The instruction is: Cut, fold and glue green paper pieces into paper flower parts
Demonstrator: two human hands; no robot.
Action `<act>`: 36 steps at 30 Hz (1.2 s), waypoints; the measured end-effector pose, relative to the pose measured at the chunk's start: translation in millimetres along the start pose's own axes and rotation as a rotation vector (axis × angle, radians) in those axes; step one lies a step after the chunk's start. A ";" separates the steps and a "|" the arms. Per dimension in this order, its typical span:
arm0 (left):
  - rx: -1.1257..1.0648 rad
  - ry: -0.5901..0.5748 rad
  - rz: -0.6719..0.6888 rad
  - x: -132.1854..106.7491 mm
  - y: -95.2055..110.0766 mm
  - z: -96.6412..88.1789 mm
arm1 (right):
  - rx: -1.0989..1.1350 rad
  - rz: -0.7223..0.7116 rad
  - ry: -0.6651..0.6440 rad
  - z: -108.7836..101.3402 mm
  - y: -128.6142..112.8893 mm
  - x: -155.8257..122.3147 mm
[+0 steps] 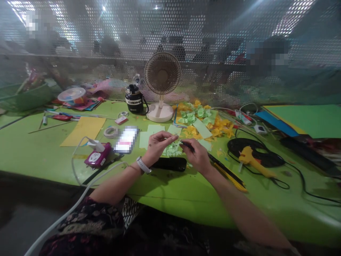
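My left hand (159, 145), with a pale watch on its wrist, is raised over the table with thumb and fingers pinched together. What it pinches is too small to make out. Close by on the right, my right hand (196, 154) is closed around a slim dark tool (187, 144), whose tip points toward the left fingertips; its kind is unclear. Small light green paper scraps (172, 149) lie under and between the hands. A black phone (172, 164) lies just in front of them. Pale green paper sheets (156, 128) are spread behind the left hand.
Yellow and green paper flowers (199, 115) are piled behind the hands. A fan (162, 74) and black bottle (134, 100) stand at the back. Left are a lit phone (127, 139) and purple power socket (98, 155); right, a yellow cutter (230, 177) and glue gun (253, 161).
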State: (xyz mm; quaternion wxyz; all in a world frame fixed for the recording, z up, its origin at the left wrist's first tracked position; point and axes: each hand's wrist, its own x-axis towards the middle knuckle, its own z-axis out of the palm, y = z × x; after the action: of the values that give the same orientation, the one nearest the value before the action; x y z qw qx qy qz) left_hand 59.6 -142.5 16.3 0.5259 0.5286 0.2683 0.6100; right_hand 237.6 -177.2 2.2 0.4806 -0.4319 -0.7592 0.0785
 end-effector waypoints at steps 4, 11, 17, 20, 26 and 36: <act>0.027 -0.069 0.032 -1.3 0.7 -0.6 | 0.020 0.003 0.003 -1.0 3.5 1.5; 0.048 -0.068 0.081 -0.3 2.5 -1.4 | 0.061 0.046 -0.009 -1.4 3.0 2.1; 0.084 -0.046 0.107 0.3 3.0 -1.2 | -0.013 -0.103 0.013 -1.4 2.4 1.7; 0.080 -0.041 0.079 0.7 2.6 -1.0 | -0.019 -0.125 -0.003 -1.2 2.7 2.4; 0.058 -0.049 0.075 0.8 3.4 -0.1 | -0.025 -0.102 -0.001 0.1 1.5 1.6; 0.057 -0.078 0.107 0.1 -1.7 -1.4 | 0.060 -0.100 -0.002 -1.6 2.8 3.1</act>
State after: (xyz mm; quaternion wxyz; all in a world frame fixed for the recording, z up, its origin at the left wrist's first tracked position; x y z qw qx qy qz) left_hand 58.8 -141.6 14.4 0.4873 0.5804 0.2362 0.6082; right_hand 240.0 -173.7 3.6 0.4959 -0.3787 -0.7776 0.0778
